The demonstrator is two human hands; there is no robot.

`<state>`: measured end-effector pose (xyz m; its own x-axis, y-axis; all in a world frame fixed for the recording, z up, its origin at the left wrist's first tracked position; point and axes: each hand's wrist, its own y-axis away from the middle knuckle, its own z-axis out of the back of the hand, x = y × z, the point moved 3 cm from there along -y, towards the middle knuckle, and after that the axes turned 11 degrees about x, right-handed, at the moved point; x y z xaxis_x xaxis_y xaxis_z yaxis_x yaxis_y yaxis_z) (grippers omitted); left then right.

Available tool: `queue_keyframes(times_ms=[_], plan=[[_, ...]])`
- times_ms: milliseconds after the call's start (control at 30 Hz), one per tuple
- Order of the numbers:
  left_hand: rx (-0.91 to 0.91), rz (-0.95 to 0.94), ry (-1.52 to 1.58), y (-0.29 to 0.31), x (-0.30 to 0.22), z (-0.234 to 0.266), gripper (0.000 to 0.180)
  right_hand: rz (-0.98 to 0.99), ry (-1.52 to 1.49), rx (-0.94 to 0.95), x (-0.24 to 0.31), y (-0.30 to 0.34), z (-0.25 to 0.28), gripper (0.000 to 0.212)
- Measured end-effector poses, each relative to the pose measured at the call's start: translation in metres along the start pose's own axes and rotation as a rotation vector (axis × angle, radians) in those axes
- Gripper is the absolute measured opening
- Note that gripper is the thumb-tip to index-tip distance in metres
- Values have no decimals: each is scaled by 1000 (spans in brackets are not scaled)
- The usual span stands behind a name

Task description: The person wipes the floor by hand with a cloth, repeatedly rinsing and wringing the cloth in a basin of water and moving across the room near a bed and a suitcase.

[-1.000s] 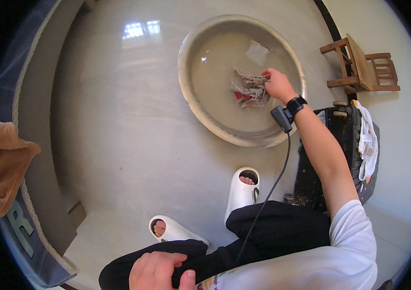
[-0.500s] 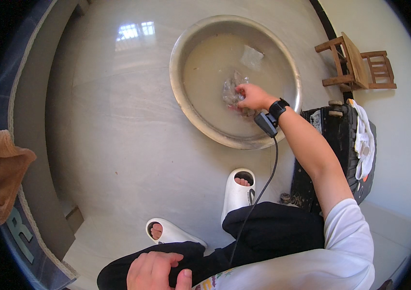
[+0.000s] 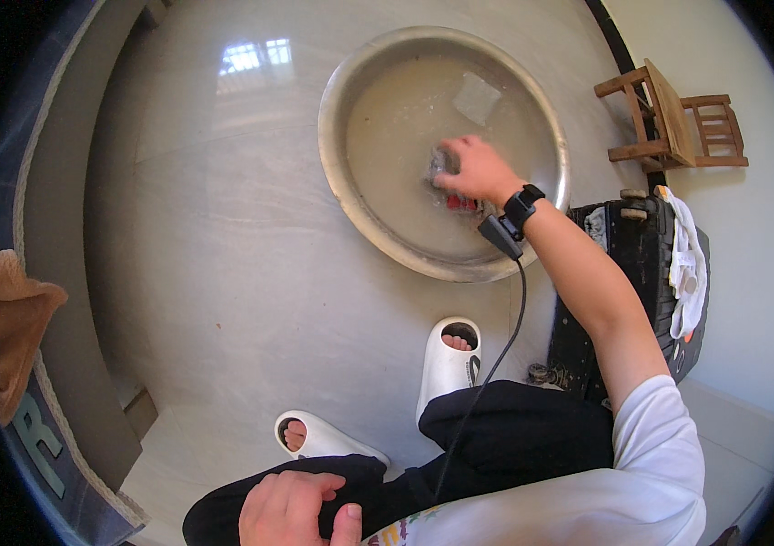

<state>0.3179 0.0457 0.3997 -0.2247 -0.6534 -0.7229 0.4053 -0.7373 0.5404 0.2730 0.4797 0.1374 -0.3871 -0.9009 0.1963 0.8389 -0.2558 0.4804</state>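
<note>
We look down on a wide metal basin (image 3: 333,164) on the pale floor (image 3: 241,227), holding cloudy water (image 3: 396,173). The rag (image 3: 438,171), grey and crumpled, lies in the water near the basin's middle, a red patch showing just below the right hand (image 3: 482,173). That hand is slightly blurred; we read its thumb and fingers as clamped on the rag. A pale square (image 3: 476,98) sits in the water beyond, apart from the fingers. On the right wrist we note a black strap (image 3: 523,206) with a small box (image 3: 500,235), its cable (image 3: 496,367) running down to the lap. The left hand (image 3: 294,511) rests by the black trousers (image 3: 532,420), holding nothing, thumb apart from loosely curled fingers. Two white slippers (image 3: 446,378) stand on the floor this side of the basin. To the right we log a black case (image 3: 634,273) with white fabric (image 3: 683,264) draped over it, and farther up a wooden chair (image 3: 671,123) beside the wall. A brown towel (image 3: 12,309) hangs at far left.
</note>
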Motion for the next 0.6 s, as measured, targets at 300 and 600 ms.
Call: queue_keyframes(times_ms=[300, 600], plan=[[-2, 10, -10, -2, -1, -1, 19, -66, -254, 521, -9, -14, -15, 49], [-3, 3, -3, -5, -2, 1, 19, -101, -33, 184, -33, -7, -3, 54]])
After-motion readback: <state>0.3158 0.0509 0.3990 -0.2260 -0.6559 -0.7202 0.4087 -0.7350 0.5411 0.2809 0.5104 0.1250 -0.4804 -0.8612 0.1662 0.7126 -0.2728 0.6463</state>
